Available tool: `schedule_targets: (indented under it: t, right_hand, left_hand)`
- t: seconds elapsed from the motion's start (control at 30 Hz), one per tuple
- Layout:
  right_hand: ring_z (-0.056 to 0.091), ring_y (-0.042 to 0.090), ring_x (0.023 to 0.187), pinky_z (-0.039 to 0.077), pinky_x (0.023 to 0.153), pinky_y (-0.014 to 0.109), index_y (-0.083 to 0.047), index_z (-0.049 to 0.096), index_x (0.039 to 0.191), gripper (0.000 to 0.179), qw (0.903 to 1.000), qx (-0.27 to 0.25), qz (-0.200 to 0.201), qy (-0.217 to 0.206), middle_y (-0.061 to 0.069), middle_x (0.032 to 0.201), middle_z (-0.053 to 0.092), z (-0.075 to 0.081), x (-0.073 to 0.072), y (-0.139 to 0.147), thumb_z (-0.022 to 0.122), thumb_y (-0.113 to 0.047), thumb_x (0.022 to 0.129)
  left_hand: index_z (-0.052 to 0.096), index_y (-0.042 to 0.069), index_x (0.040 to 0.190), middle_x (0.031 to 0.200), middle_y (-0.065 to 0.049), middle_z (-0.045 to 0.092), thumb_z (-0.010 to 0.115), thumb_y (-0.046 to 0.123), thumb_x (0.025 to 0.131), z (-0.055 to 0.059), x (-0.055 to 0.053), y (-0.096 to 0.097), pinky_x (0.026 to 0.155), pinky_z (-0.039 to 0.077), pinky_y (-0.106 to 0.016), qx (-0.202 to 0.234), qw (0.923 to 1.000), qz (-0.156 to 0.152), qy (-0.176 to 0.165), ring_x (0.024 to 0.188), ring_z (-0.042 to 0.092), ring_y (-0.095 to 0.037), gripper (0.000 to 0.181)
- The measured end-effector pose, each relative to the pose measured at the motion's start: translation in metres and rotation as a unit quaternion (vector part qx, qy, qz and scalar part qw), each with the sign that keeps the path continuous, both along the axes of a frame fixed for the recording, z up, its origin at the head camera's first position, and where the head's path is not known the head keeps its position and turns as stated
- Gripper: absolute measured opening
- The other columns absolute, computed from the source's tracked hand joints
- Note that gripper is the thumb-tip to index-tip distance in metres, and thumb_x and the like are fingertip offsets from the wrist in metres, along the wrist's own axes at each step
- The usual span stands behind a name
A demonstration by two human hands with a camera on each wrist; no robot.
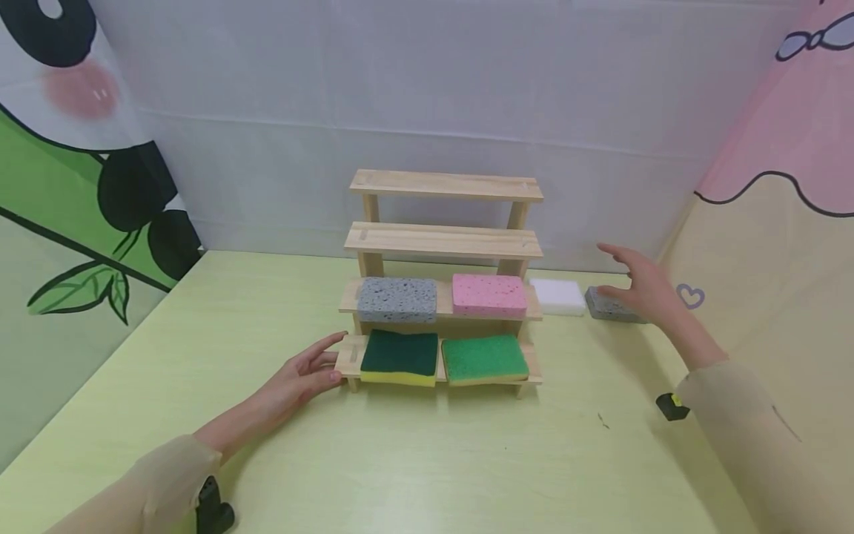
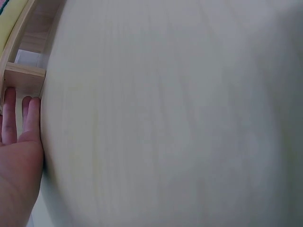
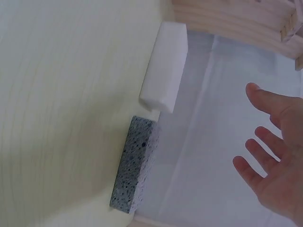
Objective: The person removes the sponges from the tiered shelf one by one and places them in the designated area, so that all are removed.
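Note:
A wooden tiered rack (image 1: 443,239) stands on the table. At its lower left end, my left hand (image 1: 302,377) touches the bottom shelf with extended fingers; the left wrist view shows those fingers (image 2: 33,116) beside a wooden leg. On the right, my right hand (image 1: 642,289) hovers over a grey speckled sponge (image 1: 612,305), fingers spread and holding nothing. Beside that sponge lies a white sponge (image 1: 559,298), near the rack's right end. In the right wrist view the hand (image 3: 277,151) is apart from both the white block (image 3: 165,66) and the grey one (image 3: 134,165).
On the bottom shelf sit a dark green and yellow sponge (image 1: 400,354) and a bright green sponge (image 1: 485,359). The shelf above carries a grey sponge (image 1: 397,299) and a pink sponge (image 1: 489,294). A pale cloth (image 1: 427,89) hangs behind the table (image 1: 427,460).

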State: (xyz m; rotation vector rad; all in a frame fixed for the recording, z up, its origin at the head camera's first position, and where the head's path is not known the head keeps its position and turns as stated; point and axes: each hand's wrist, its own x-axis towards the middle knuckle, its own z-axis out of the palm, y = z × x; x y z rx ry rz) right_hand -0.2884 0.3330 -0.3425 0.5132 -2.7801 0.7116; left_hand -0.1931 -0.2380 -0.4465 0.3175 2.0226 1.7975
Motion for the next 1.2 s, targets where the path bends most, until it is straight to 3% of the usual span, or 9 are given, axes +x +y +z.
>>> schedule_targets:
  t: [0.3, 0.57, 0.9, 1.07, 1.2]
  right_hand:
    - [0.047, 0.045, 0.131, 0.043, 0.1, 0.061, -0.01, 0.043, 0.149, 0.077, 0.9963, -0.027, 0.038, 0.072, 0.023, 0.146, 0.049, 0.015, 0.026, -0.046, 0.08, -0.011, 0.081]
    - [0.049, 0.039, 0.133, 0.042, 0.103, 0.056, -0.013, 0.049, 0.145, 0.073, 0.9911, -0.057, 0.052, 0.108, 0.016, 0.144, 0.055, 0.024, 0.048, -0.081, 0.082, -0.015, 0.08]
    - [0.05, 0.033, 0.134, 0.041, 0.108, 0.055, -0.015, 0.053, 0.142, 0.067, 0.9883, -0.068, 0.078, 0.112, 0.009, 0.141, 0.058, 0.02, 0.069, -0.12, 0.081, -0.019, 0.081]
    - [0.05, 0.028, 0.13, 0.041, 0.106, 0.053, -0.013, 0.056, 0.138, 0.064, 0.9832, -0.085, 0.11, 0.119, 0.008, 0.137, 0.061, 0.015, 0.072, -0.142, 0.082, -0.018, 0.08]
    - [0.049, 0.027, 0.128, 0.038, 0.107, 0.055, -0.012, 0.057, 0.137, 0.063, 0.9841, -0.092, 0.12, 0.093, 0.007, 0.137, 0.061, 0.01, 0.073, -0.159, 0.082, -0.025, 0.08]
  left_hand:
    - [0.016, 0.028, 0.159, 0.153, -0.017, 0.039, 0.053, 0.021, 0.102, -0.002, -0.001, -0.001, 0.101, 0.047, -0.018, 0.002, 1.0, -0.005, 0.008, 0.124, 0.058, -0.005, 0.068]
    - [0.018, 0.032, 0.158, 0.155, -0.016, 0.037, 0.054, 0.023, 0.102, 0.0, 0.0, -0.001, 0.101, 0.048, -0.018, -0.006, 1.0, 0.0, 0.001, 0.125, 0.057, -0.006, 0.067]
    - [0.018, 0.032, 0.158, 0.155, -0.016, 0.038, 0.053, 0.023, 0.102, 0.0, -0.001, 0.0, 0.102, 0.048, -0.02, -0.009, 0.9999, -0.003, 0.004, 0.125, 0.057, -0.007, 0.066]
    - [0.018, 0.031, 0.158, 0.155, -0.017, 0.037, 0.053, 0.023, 0.102, -0.001, 0.0, 0.0, 0.103, 0.048, -0.02, -0.011, 0.9999, -0.001, 0.006, 0.125, 0.057, -0.007, 0.067]
    - [0.018, 0.031, 0.158, 0.155, -0.016, 0.037, 0.053, 0.023, 0.102, 0.0, 0.0, -0.001, 0.101, 0.048, -0.019, -0.008, 1.0, -0.001, 0.003, 0.125, 0.057, -0.005, 0.067]
